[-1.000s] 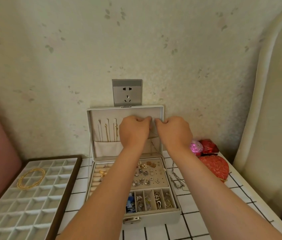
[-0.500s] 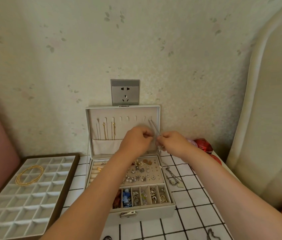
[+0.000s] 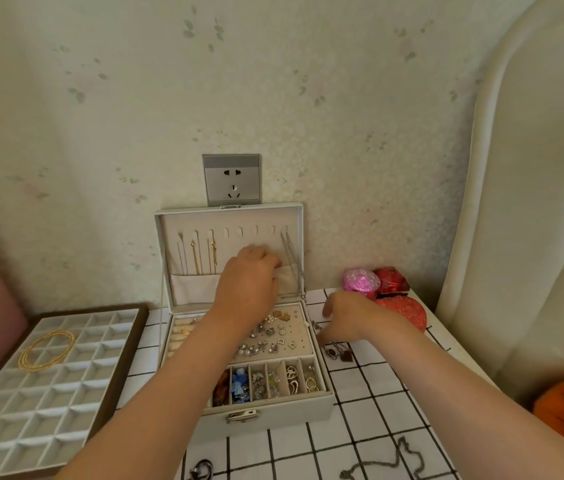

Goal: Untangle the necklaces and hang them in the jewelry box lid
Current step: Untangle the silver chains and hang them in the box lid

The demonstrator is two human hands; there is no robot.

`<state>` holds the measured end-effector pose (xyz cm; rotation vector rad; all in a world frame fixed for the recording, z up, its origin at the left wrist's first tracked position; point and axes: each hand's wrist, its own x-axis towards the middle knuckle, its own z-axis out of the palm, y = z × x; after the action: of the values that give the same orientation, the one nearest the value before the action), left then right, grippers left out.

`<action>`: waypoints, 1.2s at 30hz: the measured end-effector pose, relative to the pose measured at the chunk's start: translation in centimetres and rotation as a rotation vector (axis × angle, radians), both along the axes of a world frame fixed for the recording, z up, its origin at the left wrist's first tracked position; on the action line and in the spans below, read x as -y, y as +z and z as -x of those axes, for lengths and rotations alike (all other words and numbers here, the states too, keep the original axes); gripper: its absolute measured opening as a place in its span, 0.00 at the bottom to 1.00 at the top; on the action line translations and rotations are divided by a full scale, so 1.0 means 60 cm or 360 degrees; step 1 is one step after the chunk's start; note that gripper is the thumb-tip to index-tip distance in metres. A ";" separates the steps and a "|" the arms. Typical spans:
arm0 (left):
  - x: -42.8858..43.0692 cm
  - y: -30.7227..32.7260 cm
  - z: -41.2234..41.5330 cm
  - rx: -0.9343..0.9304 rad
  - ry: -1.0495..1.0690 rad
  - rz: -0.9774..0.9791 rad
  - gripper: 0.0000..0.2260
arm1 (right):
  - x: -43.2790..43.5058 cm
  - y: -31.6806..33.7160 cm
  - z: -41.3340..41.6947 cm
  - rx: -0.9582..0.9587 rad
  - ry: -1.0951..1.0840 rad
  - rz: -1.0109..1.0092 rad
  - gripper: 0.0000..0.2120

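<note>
The left hand curls against the soft fabric pocket of the jewelry box lid (its hold I cannot tell); just right of its knuckles hangs a thin silver chain; the right hand, fingers bent downward, reaches the tangled necklaces below it, pinch unclear.

Left hand fingers hidden at lid pocket; grid tray cut off by left edge.

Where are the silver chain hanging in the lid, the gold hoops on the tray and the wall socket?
silver chain [image 3: 290,252]: head view, hanging strands.
gold hoops [image 3: 27,355]: head view, left arc.
wall socket [image 3: 231,181]: head view, faceplate middle.
</note>
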<state>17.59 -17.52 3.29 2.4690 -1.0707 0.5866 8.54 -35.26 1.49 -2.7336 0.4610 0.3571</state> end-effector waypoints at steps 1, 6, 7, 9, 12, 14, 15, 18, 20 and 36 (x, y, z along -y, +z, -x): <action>0.002 -0.003 0.002 0.0025 0.0011 -0.0027 0.13 | -0.001 -0.007 0.003 -0.0055 0.0024 0.0075 0.31; 0.005 -0.010 0.006 0.0035 0.0060 -0.0070 0.14 | -0.008 -0.015 0.007 -0.0041 0.0077 0.0095 0.16; 0.005 -0.011 0.007 0.0038 0.0065 -0.0077 0.14 | -0.012 -0.011 0.010 -0.0057 0.0092 0.0106 0.15; 0.006 -0.012 0.008 0.0043 0.0084 -0.0093 0.14 | -0.017 -0.003 0.014 -0.0094 0.0107 0.0133 0.12; 0.005 -0.013 0.009 0.0049 0.0137 -0.0102 0.13 | -0.012 0.010 0.011 -0.0096 0.0003 -0.0090 0.11; 0.004 -0.013 0.008 0.0045 0.0140 -0.0088 0.12 | -0.008 0.035 0.008 -0.0016 -0.0064 -0.0385 0.10; 0.003 -0.013 0.008 0.0045 0.0136 -0.0088 0.12 | -0.008 0.053 0.007 0.0059 -0.0068 -0.0492 0.08; 0.002 -0.010 0.009 0.0027 0.0135 -0.0104 0.12 | -0.021 0.104 0.002 0.0354 -0.0055 -0.0756 0.05; 0.001 -0.009 0.010 0.0024 0.0144 -0.0116 0.12 | -0.031 0.124 -0.009 0.0593 -0.0099 -0.0956 0.04; -0.014 -0.004 0.005 -0.0200 0.0218 0.0193 0.08 | -0.077 0.054 -0.088 0.1353 0.0219 -0.0069 0.07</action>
<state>17.29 -16.68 3.04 2.4500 -0.7990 0.5130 13.84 -30.62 4.72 -2.5629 0.0266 -0.7342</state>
